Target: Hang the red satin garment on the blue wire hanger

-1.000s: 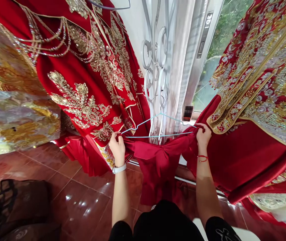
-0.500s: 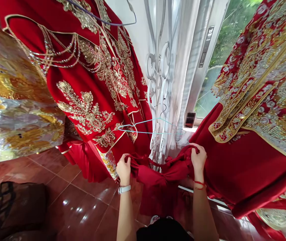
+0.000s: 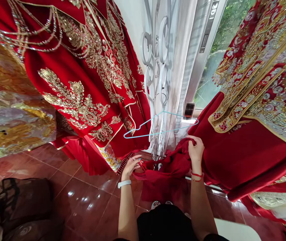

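Note:
A plain red garment (image 3: 169, 172) with a gathered top edge hangs between my hands in front of my body. My right hand (image 3: 196, 152), with a red bracelet on the wrist, is closed on its bunched right end. My left hand (image 3: 131, 167), with a white band on the wrist, has its fingers fairly straight and holds the left end by the edge. Beyond the garment, a light blue wire hanger (image 3: 150, 135) hangs bare in front of a white scrolled metal stand (image 3: 146, 50).
At left hangs a red jacket (image 3: 75, 97) with gold embroidery and bead strands. A beaded red and gold outfit (image 3: 266, 87) hangs at right, near a window (image 3: 215, 63). Dark bags (image 3: 24, 207) sit on the tiled floor (image 3: 82, 201). A white surface (image 3: 235, 229) shows at lower right.
My left hand has moved slightly down and right, its fingers straighter, and the garment's left end sags more. The view has shifted; the hanger appears turned and larger. My right hand keeps its grip.

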Action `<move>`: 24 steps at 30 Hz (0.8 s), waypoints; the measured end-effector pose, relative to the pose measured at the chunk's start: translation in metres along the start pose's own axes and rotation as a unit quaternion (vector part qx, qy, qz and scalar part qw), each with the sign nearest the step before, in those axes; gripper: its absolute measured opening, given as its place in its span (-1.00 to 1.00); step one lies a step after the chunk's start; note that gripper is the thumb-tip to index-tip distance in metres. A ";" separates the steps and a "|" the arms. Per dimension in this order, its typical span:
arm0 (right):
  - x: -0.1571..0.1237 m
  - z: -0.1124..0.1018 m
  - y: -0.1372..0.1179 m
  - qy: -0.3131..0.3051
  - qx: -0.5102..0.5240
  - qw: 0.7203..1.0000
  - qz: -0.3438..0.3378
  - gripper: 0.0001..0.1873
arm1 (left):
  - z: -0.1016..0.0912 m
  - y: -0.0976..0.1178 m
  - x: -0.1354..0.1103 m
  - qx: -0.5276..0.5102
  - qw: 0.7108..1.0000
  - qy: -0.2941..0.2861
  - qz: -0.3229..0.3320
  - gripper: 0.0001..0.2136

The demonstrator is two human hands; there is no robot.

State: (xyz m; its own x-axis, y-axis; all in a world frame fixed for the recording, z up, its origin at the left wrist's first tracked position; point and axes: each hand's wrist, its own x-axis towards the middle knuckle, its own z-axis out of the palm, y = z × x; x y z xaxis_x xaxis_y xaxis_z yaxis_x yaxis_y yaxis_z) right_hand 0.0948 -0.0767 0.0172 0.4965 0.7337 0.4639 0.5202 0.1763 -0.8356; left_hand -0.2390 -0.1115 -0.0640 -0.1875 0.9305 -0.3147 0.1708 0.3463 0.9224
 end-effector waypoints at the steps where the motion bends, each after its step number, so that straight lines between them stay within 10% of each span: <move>1: 0.000 -0.001 0.001 0.001 -0.001 1.000 0.004 -0.68 | 0.000 -0.004 0.000 -0.050 0.998 -0.040 -0.025 -0.65; 6: 0.002 -0.002 0.002 -0.001 -0.005 1.000 0.012 -0.67 | 0.004 -0.022 0.002 -0.247 0.959 -0.116 -0.071 -0.54; 24: 0.002 -0.005 0.018 -0.037 -0.005 0.999 -0.021 -0.60 | 0.023 -0.024 0.015 -0.032 0.964 0.197 0.176 -0.66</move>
State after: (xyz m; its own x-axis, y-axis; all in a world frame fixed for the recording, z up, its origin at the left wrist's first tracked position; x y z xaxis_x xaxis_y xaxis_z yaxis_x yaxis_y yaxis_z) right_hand 0.1085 -0.0756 0.0049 0.4207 0.7728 0.4751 0.5467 0.2019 -0.8126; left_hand -0.2235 -0.1027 -0.0962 -0.4833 0.8676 0.1171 0.2330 -0.0014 0.9725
